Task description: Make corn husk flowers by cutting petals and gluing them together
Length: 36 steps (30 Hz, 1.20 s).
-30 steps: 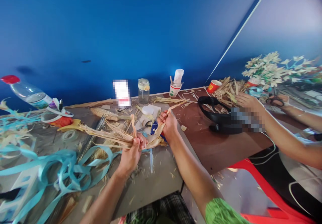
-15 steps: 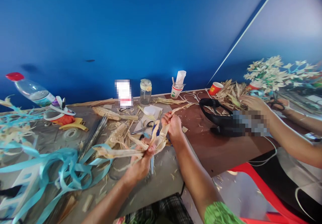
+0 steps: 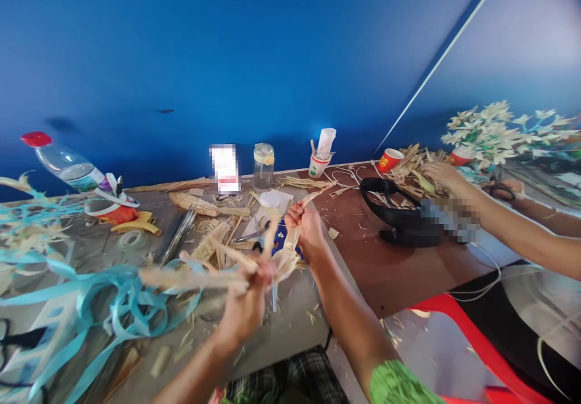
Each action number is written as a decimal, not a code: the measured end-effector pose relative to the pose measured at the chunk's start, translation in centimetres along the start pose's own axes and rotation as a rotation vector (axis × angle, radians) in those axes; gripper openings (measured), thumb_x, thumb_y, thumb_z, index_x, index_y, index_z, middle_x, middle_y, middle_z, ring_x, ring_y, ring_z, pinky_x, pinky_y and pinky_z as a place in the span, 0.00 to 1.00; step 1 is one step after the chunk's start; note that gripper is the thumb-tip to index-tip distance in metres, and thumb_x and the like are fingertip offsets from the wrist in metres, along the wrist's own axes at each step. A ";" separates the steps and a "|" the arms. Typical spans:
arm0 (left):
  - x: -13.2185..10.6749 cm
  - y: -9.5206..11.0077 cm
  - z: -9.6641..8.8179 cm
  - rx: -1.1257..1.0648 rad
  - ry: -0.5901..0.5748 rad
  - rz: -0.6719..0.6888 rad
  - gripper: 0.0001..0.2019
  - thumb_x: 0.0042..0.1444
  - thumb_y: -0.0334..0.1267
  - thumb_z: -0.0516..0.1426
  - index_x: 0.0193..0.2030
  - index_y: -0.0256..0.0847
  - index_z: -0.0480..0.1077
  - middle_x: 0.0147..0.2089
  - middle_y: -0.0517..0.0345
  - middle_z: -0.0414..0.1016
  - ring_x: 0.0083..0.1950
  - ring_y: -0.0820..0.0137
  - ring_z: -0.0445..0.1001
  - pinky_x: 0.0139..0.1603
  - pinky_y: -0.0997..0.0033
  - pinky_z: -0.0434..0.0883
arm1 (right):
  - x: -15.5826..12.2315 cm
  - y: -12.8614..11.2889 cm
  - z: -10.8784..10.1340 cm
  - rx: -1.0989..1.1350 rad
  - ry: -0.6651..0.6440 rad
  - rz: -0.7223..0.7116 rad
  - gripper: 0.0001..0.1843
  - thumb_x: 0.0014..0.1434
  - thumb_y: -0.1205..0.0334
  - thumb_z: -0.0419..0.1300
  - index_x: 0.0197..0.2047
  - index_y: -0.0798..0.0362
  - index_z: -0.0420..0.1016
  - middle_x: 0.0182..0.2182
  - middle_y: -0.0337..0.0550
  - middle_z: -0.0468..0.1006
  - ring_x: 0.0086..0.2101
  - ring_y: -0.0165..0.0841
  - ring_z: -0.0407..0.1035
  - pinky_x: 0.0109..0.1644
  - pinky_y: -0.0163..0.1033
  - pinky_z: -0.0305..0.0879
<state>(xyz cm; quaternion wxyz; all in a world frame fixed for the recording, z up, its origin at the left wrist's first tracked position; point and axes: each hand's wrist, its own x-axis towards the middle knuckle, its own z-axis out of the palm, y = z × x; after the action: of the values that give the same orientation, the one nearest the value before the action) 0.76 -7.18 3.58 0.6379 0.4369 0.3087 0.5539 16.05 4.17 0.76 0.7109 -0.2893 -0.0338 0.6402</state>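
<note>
The left grip (image 3: 247,295) is closed around a bunch of pale husk strips (image 3: 195,279), their long ends sticking out to its left and one shorter strip rising above it (the strips and fingers there are blurred). Above and to the right of it, the right grip (image 3: 307,227) has its fingers curled tightly round a husk piece (image 3: 293,240); a thin twisted end pokes out beyond the knuckles, and the wider part hangs down toward the left grip. Whether that part touches the left fingers I cannot tell. Both grips are above the grey counter (image 3: 285,337).

Looped blue ribbon (image 3: 131,307) lies left of the left grip, with a tape roll (image 3: 132,240) farther off, up and to the left. A corn cob (image 3: 197,204) lies beyond the left grip, and a lidded jar (image 3: 263,169) stands behind both. Well right of the right grip are a black headset (image 3: 411,228) and a co-worker's hand (image 3: 439,175).
</note>
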 end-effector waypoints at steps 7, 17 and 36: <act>4.2 2.9 -3.4 -0.300 0.187 0.162 0.15 0.56 0.47 0.57 0.27 0.39 0.62 0.18 0.67 0.51 0.21 0.77 0.53 0.30 0.74 0.63 | -1.4 1.4 0.5 -0.212 -0.306 0.098 0.19 0.58 0.47 0.52 0.39 0.55 0.71 0.31 0.43 0.76 0.30 0.33 0.71 0.37 0.41 0.69; 6.2 3.4 -5.6 -0.288 0.237 0.329 0.16 0.54 0.49 0.58 0.27 0.39 0.62 0.17 0.68 0.52 0.20 0.79 0.54 0.28 0.75 0.62 | -3.1 2.1 0.0 -0.889 -0.838 0.344 0.28 0.41 0.48 0.69 0.42 0.56 0.74 0.35 0.42 0.78 0.35 0.32 0.70 0.36 0.33 0.63; 6.9 -3.5 -5.3 -0.288 0.276 -0.056 0.12 0.43 0.39 0.65 0.35 0.36 0.75 0.36 0.53 0.78 0.41 0.64 0.76 0.45 0.66 0.70 | -4.6 5.3 0.0 -1.385 -0.564 -0.475 0.30 0.47 0.51 0.66 0.52 0.53 0.69 0.47 0.49 0.72 0.48 0.41 0.65 0.54 0.47 0.62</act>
<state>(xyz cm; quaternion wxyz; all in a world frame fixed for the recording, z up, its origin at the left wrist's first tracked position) -1.01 0.65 -1.18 0.6606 0.2526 0.3226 0.6291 10.53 -0.02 -0.20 0.4511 -0.4783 -0.6654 0.3534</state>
